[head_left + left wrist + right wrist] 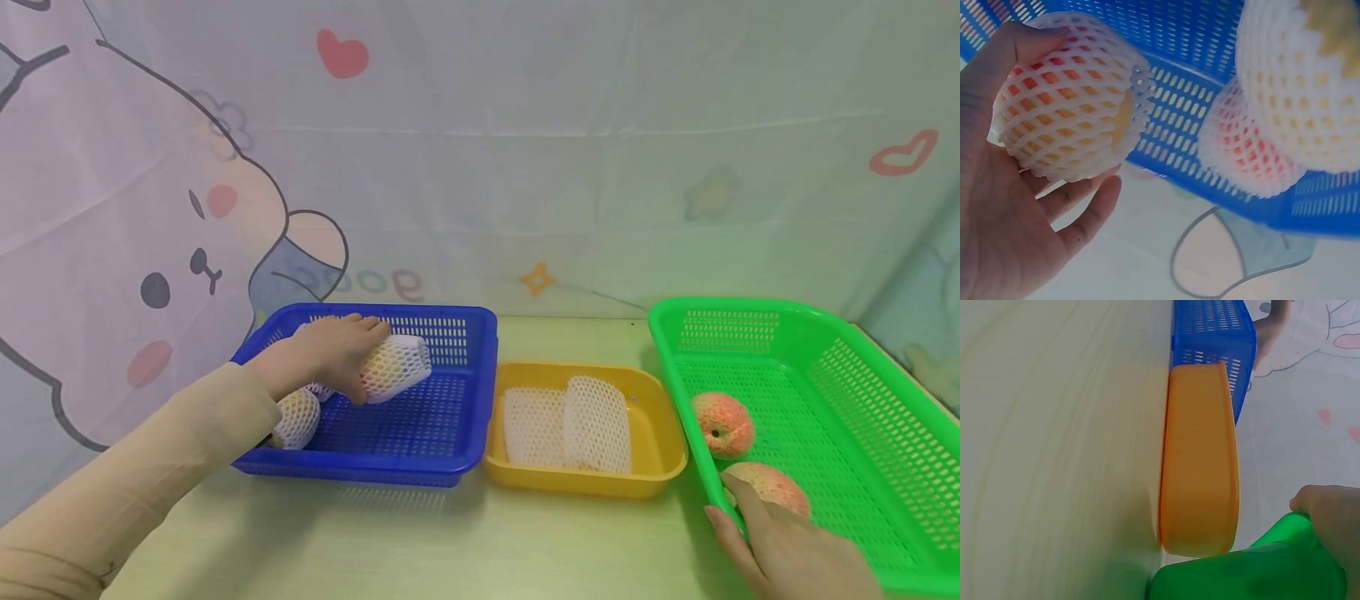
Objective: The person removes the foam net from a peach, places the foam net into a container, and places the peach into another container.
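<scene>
My left hand (pixel 337 354) holds a peach in a white foam net (pixel 393 367) above the blue basket (pixel 420 425). In the left wrist view the thumb lies over the netted peach (pixel 1066 106), with the fingers under it. Other netted fruits (pixel 298 419) sit at that basket's left end, partly behind my arm. On the right, my right hand (pixel 802 550) grips the left rim of the green basket (pixel 840 425), thumb outside. Just inside that rim lie two bare peaches, an upper peach (pixel 722 425) and a lower peach (pixel 780 487) partly covered by the hand.
Between the two baskets stands a yellow tray (pixel 585 482) with white foam nets (pixel 597 425) lying flat in it. All three containers are on a pale wooden table (pixel 450 550). A printed cloth (pixel 525 167) hangs behind them.
</scene>
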A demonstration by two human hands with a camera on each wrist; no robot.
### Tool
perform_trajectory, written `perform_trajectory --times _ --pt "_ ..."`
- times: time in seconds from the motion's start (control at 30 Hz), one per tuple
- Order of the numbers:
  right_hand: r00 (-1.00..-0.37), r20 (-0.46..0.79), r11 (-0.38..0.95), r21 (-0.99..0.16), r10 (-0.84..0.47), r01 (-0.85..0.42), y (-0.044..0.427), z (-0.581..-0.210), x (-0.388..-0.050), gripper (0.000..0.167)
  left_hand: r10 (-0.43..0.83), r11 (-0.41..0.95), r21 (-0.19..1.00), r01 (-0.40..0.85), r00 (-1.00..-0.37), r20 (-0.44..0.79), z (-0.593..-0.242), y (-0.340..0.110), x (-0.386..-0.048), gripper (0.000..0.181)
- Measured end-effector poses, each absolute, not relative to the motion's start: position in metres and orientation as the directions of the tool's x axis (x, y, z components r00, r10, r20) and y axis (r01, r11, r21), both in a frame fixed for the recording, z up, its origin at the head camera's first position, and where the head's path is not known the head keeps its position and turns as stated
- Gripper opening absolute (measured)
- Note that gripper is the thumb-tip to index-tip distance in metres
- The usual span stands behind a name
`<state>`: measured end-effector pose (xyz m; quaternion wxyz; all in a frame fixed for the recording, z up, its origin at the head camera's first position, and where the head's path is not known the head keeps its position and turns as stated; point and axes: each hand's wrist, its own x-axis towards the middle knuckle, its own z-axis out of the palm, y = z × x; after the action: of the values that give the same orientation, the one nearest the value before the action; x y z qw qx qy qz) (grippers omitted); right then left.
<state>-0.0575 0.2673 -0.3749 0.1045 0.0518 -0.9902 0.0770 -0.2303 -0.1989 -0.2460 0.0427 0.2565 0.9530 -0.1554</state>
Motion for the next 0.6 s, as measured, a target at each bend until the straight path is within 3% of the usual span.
perform_trajectory --times 0.23,0.6 --pt "-0.972 0.218 0.982 -0.142 -0.092 -0.125 0.268 -0.375 -0.057 0.05 0.498 0.799 -0.319 0.51 -0.858 -0.123 -0.238 -0.193 -0.222 0.091" --pt "-0.978 0.191 0.983 -0.143 -0.085 -0.114 0.27 -0.375 -0.06 0.051 0.529 0.813 -0.245 0.528 -0.846 -0.065 -0.225 -0.19 -0.212 0.085"
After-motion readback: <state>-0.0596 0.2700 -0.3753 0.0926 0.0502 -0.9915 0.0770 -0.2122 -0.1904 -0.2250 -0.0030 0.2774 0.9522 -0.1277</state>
